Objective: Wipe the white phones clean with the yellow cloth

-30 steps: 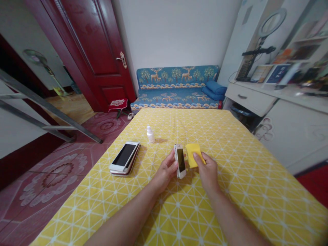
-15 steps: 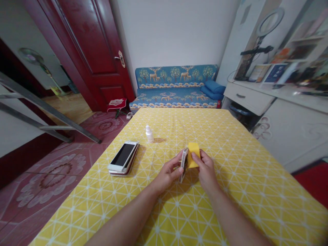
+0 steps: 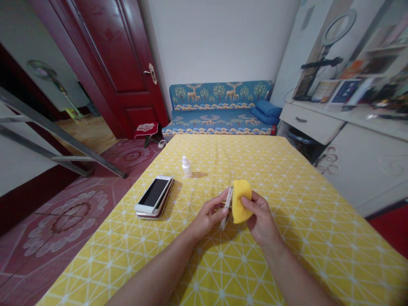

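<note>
Smartphone (image 3: 227,202) stands edge-on over the yellow patterned tablecloth (image 3: 306,238). From here I read the left hand (image 3: 207,214) curled around it, steadying it, while the right hand (image 3: 262,221) pinches a yellow sponge (image 3: 240,201) against its face.

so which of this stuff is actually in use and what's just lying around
In use:
left hand holding a smartphone edge-on
right hand holding a yellow sponge against it

Lying about:
stack of smartphones
white dropper bottle
yellow patterned tablecloth
blue deer-print sofa
</note>
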Motion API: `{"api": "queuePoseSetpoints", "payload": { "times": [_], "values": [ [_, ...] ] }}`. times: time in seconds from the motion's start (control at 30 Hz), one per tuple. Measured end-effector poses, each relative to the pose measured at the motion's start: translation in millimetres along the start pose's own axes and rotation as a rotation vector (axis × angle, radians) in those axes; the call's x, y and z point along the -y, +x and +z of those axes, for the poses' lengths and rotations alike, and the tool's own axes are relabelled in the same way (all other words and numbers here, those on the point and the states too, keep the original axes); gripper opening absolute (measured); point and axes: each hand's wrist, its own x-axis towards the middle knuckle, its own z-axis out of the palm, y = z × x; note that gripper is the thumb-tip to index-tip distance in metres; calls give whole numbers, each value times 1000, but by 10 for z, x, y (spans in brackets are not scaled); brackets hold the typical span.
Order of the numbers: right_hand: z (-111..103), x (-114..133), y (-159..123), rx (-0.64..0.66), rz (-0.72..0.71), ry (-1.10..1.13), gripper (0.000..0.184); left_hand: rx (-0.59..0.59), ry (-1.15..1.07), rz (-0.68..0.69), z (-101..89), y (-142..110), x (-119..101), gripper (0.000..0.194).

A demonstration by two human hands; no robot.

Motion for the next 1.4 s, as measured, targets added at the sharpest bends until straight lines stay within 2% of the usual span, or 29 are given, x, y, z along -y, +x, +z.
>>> {"api": "queuePoseSetpoints", "payload": {
  "times": [0.13,0.2,0.27,0.47,0.63,0.83,0.93,1.07,1.27,1.4],
  "values": [
    [-121,29,131,-238,-26,105,29,-10,-58,-65,-14,-19,-34,61],
    [-174,4,179,-286,-15,92,30,-20,-60,-78,-19,-26,-34,60],
    [-199,-39,189,-252,-24,13,30,-18,-33,-78,-21,-29,-31,57],
    [-168,-125,121,-159,-185,-328,27,-40,42,-102,-13,-27,-57,57],
    [-121,-71,101,-164,-265,-371,27,-57,63,-140,-6,-17,-70,58],
    [-72,-28,32,-160,-388,-506,19,-60,6,-187,-4,-24,-38,60],
    [-74,-44,4,-112,-488,-605,20,-56,-47,-190,-7,-19,2,59],
    [-90,-64,-8,50,-626,-727,28,-79,-136,-174,-21,2,66,46],
    [-50,-80,-46,200,-730,-773,32,-153,-281,-179,-64,33,117,29],
    [-13,-85,-71,357,-825,-792,39,-175,-359,-147,-83,73,128,28]
  ]
}}
